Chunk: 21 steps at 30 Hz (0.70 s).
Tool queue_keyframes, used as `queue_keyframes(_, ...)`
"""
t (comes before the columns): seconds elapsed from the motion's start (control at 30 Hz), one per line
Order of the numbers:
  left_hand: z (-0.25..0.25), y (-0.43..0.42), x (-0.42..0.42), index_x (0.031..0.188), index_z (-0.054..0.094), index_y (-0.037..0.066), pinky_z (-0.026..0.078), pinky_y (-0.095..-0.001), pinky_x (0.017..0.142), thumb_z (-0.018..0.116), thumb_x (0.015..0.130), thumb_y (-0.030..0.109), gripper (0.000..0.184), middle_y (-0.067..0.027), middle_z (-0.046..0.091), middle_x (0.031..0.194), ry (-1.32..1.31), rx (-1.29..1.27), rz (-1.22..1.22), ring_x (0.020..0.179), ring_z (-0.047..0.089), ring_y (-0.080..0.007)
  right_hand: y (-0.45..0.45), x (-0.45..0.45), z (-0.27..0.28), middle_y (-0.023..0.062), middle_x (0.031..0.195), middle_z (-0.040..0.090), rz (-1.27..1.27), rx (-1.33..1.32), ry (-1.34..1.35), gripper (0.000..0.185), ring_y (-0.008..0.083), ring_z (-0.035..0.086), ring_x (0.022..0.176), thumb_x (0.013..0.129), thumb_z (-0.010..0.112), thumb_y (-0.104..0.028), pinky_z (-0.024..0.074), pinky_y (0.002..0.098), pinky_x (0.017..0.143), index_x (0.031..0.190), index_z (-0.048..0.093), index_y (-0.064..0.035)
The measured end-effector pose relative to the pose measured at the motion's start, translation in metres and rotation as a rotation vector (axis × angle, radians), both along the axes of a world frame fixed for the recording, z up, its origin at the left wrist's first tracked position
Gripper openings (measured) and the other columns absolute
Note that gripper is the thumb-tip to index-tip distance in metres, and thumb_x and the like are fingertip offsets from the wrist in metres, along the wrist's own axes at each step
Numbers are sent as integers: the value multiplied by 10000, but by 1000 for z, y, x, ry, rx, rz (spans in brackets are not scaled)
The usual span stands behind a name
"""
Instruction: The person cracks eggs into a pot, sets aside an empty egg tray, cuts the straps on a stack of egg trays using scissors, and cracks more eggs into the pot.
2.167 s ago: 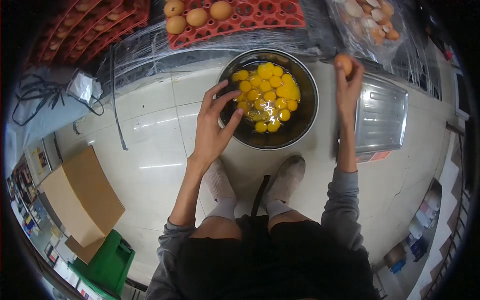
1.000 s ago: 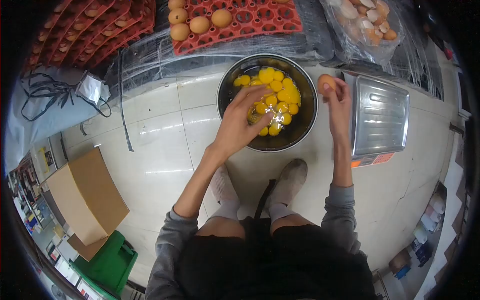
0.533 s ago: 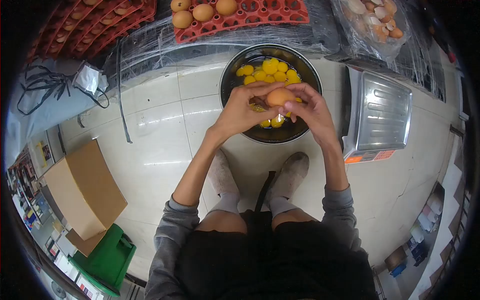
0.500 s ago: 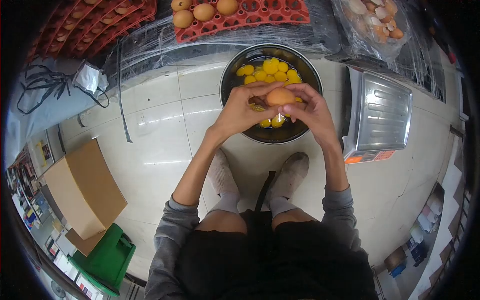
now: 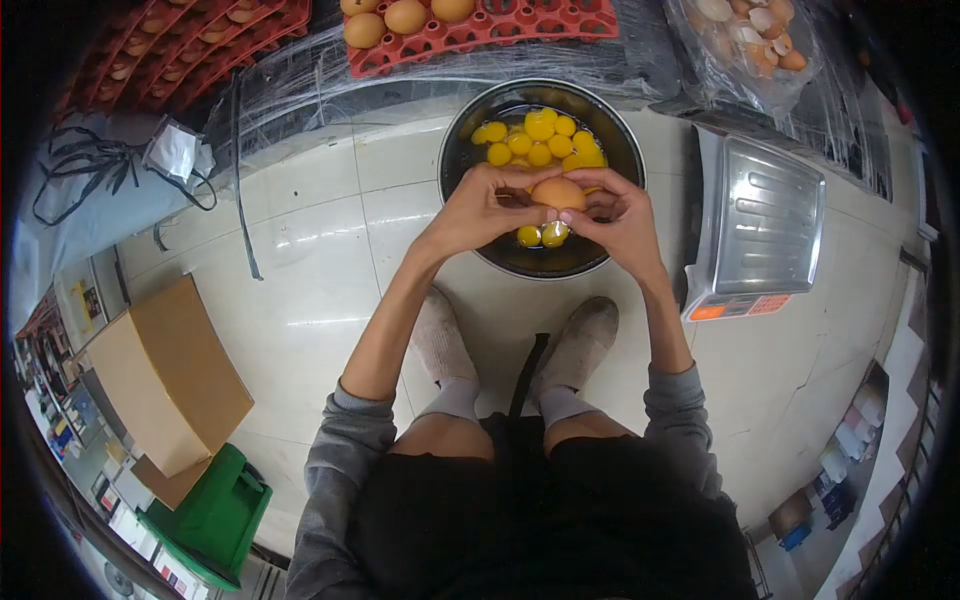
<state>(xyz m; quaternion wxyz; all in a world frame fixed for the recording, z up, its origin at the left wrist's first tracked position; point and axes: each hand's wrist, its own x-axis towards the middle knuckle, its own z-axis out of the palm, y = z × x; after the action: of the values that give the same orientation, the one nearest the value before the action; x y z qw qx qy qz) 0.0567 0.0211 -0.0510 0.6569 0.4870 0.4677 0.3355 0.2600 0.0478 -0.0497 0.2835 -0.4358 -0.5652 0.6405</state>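
Note:
A brown egg (image 5: 558, 195) is held between both hands above a dark round bowl (image 5: 455, 130). My left hand (image 5: 482, 210) grips its left side, with thumb and fingers curled in. On the other side, my right hand (image 5: 625, 215) holds it the same way, and both thumbs meet near its lower edge. A shiny clear patch shows just below the thumbs; whether it drips from the egg or lies in the bowl I cannot tell. Several yellow yolks (image 5: 540, 125) sit in clear liquid inside the bowl, partly hidden by my hands.
Beyond the bowl, a red egg tray (image 5: 560, 25) carries a few brown eggs at its left end. A plastic bag of eggshells (image 5: 755, 45) lies at upper right. A metal-topped scale (image 5: 765, 220) stands right of the bowl. At left are a cardboard box (image 5: 170, 375) and green bin (image 5: 215, 515).
Both thumbs have come together at the egg's lower edge, and the hands have shifted slightly. The whole view has moved a little, with the bowl appearing slightly higher.

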Motion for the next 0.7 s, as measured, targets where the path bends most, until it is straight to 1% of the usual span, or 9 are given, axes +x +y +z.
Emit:
queue_keyframes(0.07,-1,-1,1,1229,539,41,486,-270,848,708,778,108,486,-87,645,1048,-6,-12,4,934,590,-124,-1,-2,0,65,963,635,-6,3,-55,363,113,624,785,712,745,-61,503,232,693,1046,610,-20)
queue_keyframes(0.2,-3,-2,8,1188,571,16,493,-262,825,686,777,80,432,-96,647,1046,77,63,79,897,605,-126,0,-7,2,80,926,650,-20,52,-89,377,126,641,771,695,750,-87,508,235,675,1040,613,-23)
queue_keyframes(0.27,-3,-2,13,1170,582,5,496,-260,813,682,771,82,419,-104,649,1043,109,82,112,887,611,-126,1,-10,0,106,880,662,-28,135,-226,404,155,657,757,674,746,-113,527,251,670,1041,608,-15)
queue_keyframes(0.33,-1,-3,18,1116,600,-25,520,-253,756,687,727,104,419,-158,660,998,252,134,194,833,649,-154,2,-15,2,114,871,664,-37,184,-269,406,169,661,763,665,742,-122,537,263,673,1033,611,-11)
queue_keyframes(0.37,-1,-3,19,1116,600,-25,520,-253,756,687,727,104,419,-158,660,998,251,134,194,833,649,-154,2,-16,3,122,862,666,-45,234,-311,409,183,664,768,656,738,-132,547,274,675,1025,614,-6)
queue_keyframes(0.43,-2,-4,21,1135,600,-3,507,-279,785,664,734,141,431,-164,647,1041,312,151,235,862,641,-167,2,-18,0,122,879,666,-55,268,-316,400,187,665,770,654,735,-128,553,281,676,1016,620,-5)
queue_keyframes(0.57,-7,-4,24,1134,607,14,507,-287,795,640,734,119,415,-173,644,1047,287,157,281,867,643,-185,1,-24,0,123,929,661,-106,326,-333,383,190,666,779,652,731,-128,564,283,662,1000,633,-2)
queue_keyframes(0.63,-9,-4,24,1133,611,22,499,-283,797,617,734,107,408,-169,649,1030,326,261,313,861,635,-177,1,-25,-3,125,940,659,-118,350,-322,384,190,666,780,653,729,-129,566,281,660,1001,633,-2)
queue_keyframes(0.7,-9,-5,26,1127,615,22,493,-279,795,612,734,105,402,-166,652,1021,321,224,332,857,631,-174,1,-26,-4,126,951,656,-130,374,-312,384,190,666,782,653,728,-130,569,279,658,1002,632,-1)
